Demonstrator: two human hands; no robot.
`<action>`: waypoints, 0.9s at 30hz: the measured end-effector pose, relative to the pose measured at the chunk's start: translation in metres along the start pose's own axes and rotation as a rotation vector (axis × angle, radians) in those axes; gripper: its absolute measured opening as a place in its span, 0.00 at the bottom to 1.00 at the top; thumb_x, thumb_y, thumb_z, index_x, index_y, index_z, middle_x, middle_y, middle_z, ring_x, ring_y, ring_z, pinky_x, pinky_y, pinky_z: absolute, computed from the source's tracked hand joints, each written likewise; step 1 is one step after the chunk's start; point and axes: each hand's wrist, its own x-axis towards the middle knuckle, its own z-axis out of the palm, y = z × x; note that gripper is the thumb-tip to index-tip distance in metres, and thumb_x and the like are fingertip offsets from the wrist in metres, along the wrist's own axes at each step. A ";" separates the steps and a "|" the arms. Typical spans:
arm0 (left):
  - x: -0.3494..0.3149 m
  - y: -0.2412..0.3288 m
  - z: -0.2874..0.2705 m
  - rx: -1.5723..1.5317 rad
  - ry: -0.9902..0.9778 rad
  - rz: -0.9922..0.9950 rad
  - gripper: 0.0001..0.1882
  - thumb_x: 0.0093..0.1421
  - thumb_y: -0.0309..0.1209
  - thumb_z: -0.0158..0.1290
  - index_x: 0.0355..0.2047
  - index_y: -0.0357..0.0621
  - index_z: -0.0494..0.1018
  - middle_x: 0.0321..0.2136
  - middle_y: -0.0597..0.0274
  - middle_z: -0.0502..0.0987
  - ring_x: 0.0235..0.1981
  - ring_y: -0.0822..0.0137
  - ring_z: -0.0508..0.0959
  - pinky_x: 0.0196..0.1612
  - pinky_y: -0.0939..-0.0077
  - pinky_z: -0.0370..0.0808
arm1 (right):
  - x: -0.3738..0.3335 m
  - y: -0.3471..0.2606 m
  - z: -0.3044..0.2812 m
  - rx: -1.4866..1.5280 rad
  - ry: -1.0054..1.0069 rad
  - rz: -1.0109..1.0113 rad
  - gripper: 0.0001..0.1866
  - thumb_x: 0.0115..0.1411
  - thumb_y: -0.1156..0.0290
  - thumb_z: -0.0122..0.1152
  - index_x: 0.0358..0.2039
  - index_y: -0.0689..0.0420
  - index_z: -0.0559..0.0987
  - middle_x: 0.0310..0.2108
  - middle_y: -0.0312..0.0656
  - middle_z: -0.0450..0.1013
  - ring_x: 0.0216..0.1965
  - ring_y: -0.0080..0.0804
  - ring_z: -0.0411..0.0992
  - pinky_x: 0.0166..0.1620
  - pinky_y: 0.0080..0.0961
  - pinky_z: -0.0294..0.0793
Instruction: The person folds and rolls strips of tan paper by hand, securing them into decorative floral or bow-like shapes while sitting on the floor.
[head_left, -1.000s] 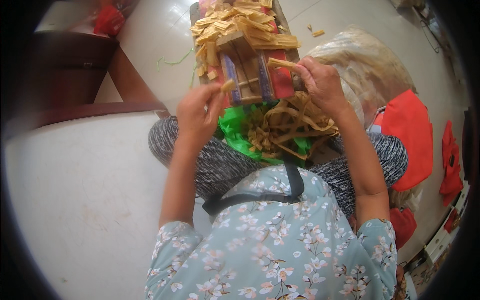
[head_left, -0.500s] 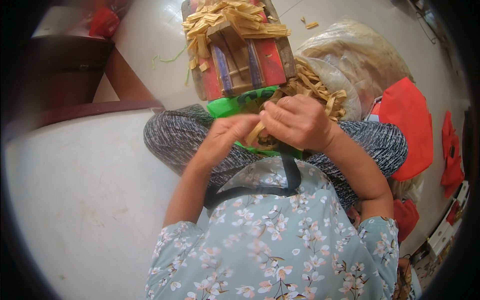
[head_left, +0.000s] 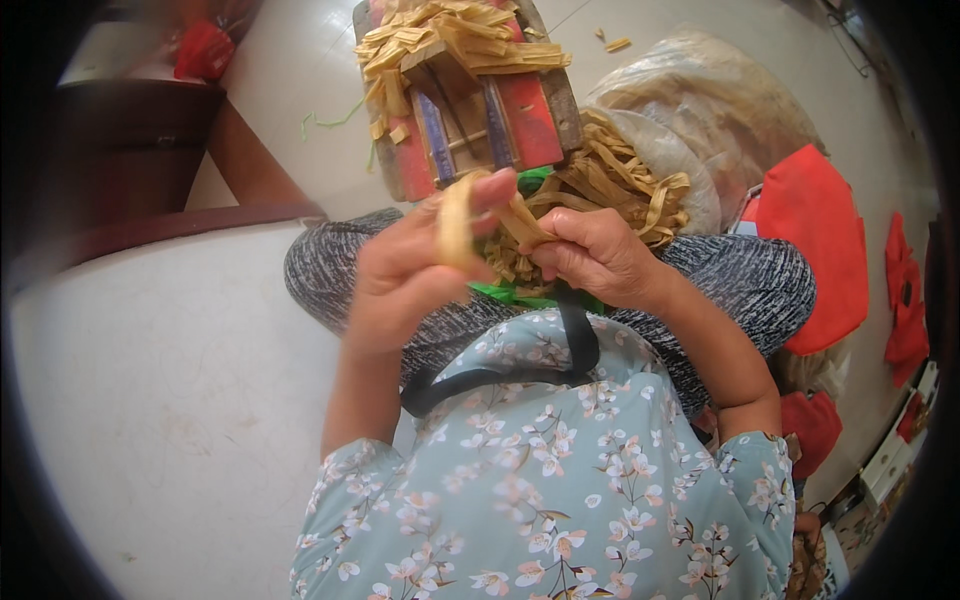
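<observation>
A flat, pale-yellow strip, like dried plant fibre, curves in a loop round the fingers of my left hand. Motion smears that hand somewhat, and its thumb points toward my right hand. The strip runs on to my right hand, whose thumb and fingers pinch its end. Both hands are raised over my lap. Below and beyond them, a heap of similar tan strips spills over a green plastic bag, which my hands partly hide.
Ahead stands a red-topped wooden bench with a wooden block fixture and a pile of yellow strips. Right of it lies a large translucent sack. A red bag is by my right knee, a white surface to my left.
My left hand has moved left and up from my right hand, and the strip now shows as a loop round its fingers. My right hand has turned and shifted slightly, pinching the strip's end.
</observation>
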 end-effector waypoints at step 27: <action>0.008 -0.036 0.021 1.304 0.254 0.353 0.07 0.52 0.25 0.61 0.32 0.47 0.81 0.50 0.54 0.80 0.53 0.57 0.77 0.67 0.53 0.60 | 0.011 0.009 -0.016 0.669 0.006 0.362 0.06 0.60 0.76 0.61 0.37 0.56 0.73 0.28 0.30 0.70 0.22 0.11 0.63 0.24 0.12 0.61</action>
